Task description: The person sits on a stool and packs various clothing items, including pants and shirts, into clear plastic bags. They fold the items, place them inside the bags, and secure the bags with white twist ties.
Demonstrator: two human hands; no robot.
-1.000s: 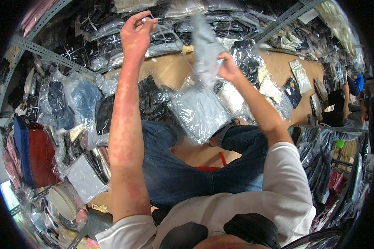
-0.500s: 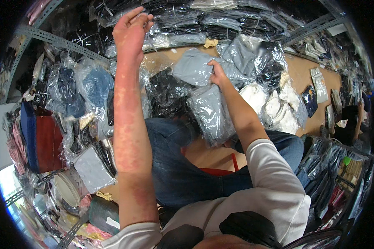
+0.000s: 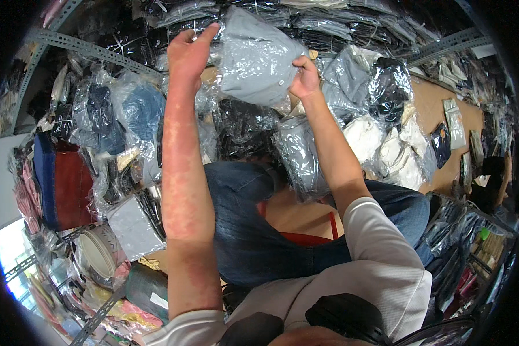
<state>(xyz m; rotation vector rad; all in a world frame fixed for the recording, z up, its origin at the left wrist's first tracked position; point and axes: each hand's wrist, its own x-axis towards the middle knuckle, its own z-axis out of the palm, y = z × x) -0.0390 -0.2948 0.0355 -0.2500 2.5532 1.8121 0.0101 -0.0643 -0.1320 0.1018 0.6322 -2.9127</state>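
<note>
My right hand [image 3: 304, 78] grips the right edge of a folded grey garment in a clear plastic bag [image 3: 259, 60], its thumb on top. The bagged garment is raised above the pile, tilted, with its broad face showing. Just left of it is my left hand [image 3: 189, 56], thumb stretched out toward the bag's edge and apart from the other fingers, which are bent and partly hidden; I see nothing in it. Below the raised bag lie black bagged garments [image 3: 245, 130] and another grey bagged garment [image 3: 299, 153].
Stacks of bagged dark garments [image 3: 340, 26] fill the far side. White bagged garments [image 3: 366, 135] lie right of my right forearm, and bagged denim [image 3: 141, 109] lies to the left. Perforated metal shelf bars [image 3: 92, 52] frame both sides. Another person [image 3: 493, 179] is at the far right.
My right hand has lifted the bagged grey garment off the pile, up and away from me. The left hand has come slightly right and down, its fingers bending and its thumb stretching out.
</note>
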